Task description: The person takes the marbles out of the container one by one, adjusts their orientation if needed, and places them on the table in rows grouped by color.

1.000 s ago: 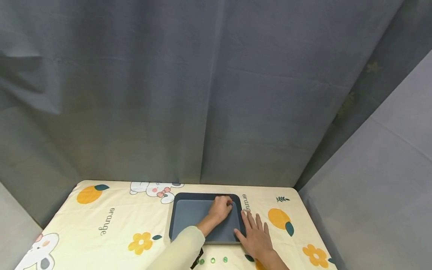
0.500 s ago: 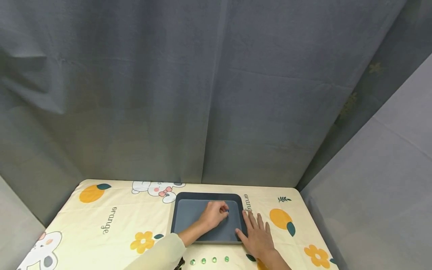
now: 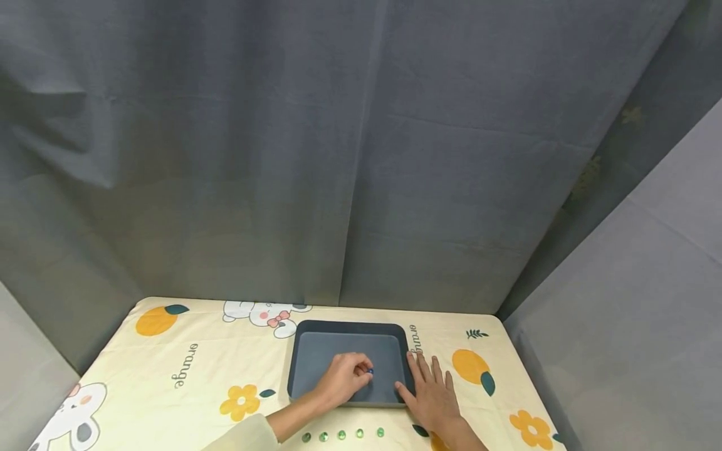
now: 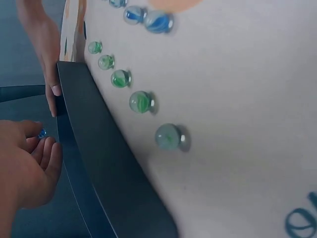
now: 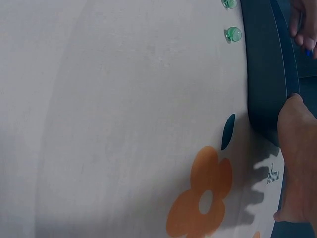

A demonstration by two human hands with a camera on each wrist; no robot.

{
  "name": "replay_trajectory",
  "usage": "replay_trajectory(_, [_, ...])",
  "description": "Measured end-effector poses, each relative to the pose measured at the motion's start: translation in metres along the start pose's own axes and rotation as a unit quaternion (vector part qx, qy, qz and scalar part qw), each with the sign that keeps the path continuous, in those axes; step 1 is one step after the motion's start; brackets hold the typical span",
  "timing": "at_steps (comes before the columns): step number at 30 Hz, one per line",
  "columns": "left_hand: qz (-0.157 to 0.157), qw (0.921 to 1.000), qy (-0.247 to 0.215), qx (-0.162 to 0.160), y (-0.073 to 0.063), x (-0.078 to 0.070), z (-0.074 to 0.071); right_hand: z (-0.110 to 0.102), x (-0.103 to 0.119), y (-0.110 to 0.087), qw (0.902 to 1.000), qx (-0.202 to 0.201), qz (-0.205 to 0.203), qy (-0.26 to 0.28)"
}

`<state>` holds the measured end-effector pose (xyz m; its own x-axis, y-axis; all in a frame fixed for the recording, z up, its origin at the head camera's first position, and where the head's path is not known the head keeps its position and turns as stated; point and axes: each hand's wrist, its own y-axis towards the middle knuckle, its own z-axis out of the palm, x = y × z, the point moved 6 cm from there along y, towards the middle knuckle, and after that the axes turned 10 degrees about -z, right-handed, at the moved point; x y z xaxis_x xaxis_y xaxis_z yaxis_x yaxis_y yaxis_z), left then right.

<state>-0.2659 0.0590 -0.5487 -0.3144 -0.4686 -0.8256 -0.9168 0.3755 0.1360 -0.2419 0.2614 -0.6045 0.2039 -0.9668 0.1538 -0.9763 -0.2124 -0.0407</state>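
My left hand point(image 3: 341, 382) is over the dark rectangular tray point(image 3: 316, 356), pinching a small blue glass marble point(image 3: 370, 371) between thumb and fingers. In the left wrist view that blue marble point(image 4: 42, 133) peeks out at the fingertips. With fingers spread, my right hand point(image 3: 432, 399) rests along the tray's right edge, its thumb at the rim. The right wrist view has this right hand point(image 5: 298, 158) against the tray's corner. A row of several green marbles point(image 3: 341, 435) lies on the cloth along the near side of the tray.
Several blue-streaked marbles point(image 4: 158, 21) lie beyond the green row in the left wrist view. A cream cloth point(image 3: 141, 388) printed with oranges, flowers and rabbits covers the table. A grey curtain point(image 3: 254, 188) hangs behind it, with pale panels at both sides.
My left hand has drawn from the tray's far right corner toward me and to the left, the blue marble in its fingers. More green marbles show. The right hand stays put.
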Motion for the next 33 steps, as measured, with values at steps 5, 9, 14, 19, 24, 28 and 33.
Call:
replay_trajectory(5, [0.007, 0.9999, -0.014, -0.005, -0.011, 0.0, -0.005, -0.002, 0.0, -0.001, 1.0, -0.007, -0.003, 0.003])
replay_trajectory(9, [0.001, 0.9997, -0.024, -0.01, -0.022, 0.002, -0.01, -0.002, 0.0, -0.001, 1.0, -0.006, -0.007, 0.002])
replay_trajectory(14, [-0.015, 0.9985, -0.052, -0.001, -0.036, 0.004, -0.015, -0.003, -0.001, -0.001, 0.9999, -0.008, -0.007, -0.003])
replay_trajectory(19, [-0.032, 0.9974, -0.064, 0.012, -0.052, 0.006, -0.015, -0.003, -0.002, 0.0, 0.9999, -0.011, -0.009, -0.004])
replay_trajectory(24, [-0.053, 0.9968, -0.055, 0.022, -0.07, 0.008, -0.014, -0.001, -0.004, 0.0, 0.9999, -0.01, -0.011, -0.008])
replay_trajectory(28, [-0.079, 0.9947, -0.056, 0.033, -0.083, 0.013, -0.017, 0.0, -0.004, 0.0, 0.9998, -0.015, -0.01, -0.005])
replay_trajectory(33, [-0.11, 0.9897, -0.07, 0.059, -0.1, 0.024, -0.022, 0.0, -0.003, -0.001, 0.9999, -0.011, -0.008, -0.004])
